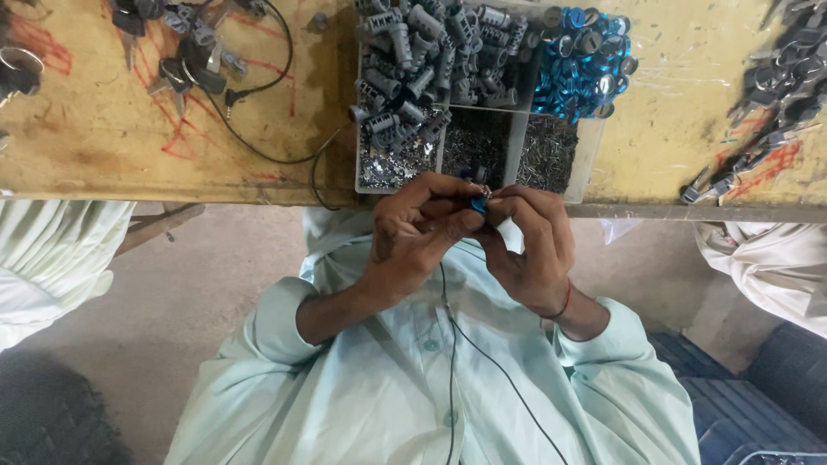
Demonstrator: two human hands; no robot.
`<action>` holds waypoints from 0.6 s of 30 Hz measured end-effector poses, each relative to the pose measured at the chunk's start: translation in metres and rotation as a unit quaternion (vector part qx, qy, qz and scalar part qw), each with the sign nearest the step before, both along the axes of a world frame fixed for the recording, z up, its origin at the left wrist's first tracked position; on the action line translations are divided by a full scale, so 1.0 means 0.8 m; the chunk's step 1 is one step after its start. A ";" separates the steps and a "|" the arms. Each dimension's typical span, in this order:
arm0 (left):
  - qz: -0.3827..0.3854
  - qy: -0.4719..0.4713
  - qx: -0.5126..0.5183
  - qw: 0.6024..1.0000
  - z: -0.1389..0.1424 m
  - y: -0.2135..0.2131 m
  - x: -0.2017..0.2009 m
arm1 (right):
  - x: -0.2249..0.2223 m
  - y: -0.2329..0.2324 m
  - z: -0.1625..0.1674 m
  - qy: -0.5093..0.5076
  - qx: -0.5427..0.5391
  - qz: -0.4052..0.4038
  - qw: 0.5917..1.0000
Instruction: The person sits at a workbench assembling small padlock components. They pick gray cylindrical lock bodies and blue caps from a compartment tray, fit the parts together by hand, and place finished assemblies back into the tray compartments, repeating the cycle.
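while our left hand and right hand both pinch the small blue part just beside the tray at the bench edge, we judge a loosened fingertip grip could drop it floorward.

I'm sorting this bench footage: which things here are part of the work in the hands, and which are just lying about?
In use:
left hand
right hand
small blue part pinched between both
divided tray with grey cylinders, blue rings and tiny metal bits

Lying about:
keys
black cable
dark metal parts
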State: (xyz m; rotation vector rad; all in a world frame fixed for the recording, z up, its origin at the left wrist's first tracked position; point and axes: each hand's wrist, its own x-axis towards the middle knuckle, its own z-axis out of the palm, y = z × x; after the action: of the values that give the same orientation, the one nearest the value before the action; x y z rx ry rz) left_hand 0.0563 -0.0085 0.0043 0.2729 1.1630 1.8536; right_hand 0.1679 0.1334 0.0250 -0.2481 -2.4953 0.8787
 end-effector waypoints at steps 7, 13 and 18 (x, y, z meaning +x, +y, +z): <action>0.007 0.172 -0.054 0.984 0.018 -0.002 -0.011 | -0.011 0.015 0.026 -0.045 -0.018 0.052 0.997; -0.004 0.151 -0.070 0.986 0.031 -0.009 -0.014 | -0.021 0.034 0.042 -0.052 0.096 0.125 0.986; -0.021 0.194 -0.050 0.979 0.034 -0.012 -0.015 | -0.023 0.046 0.065 -0.105 0.028 0.164 0.981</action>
State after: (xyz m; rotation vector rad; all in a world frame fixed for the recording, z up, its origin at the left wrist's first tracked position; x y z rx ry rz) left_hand 0.0445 -0.0180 0.0318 0.6178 1.4968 1.7435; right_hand 0.1492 0.1703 0.0772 0.0988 -2.8036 0.9495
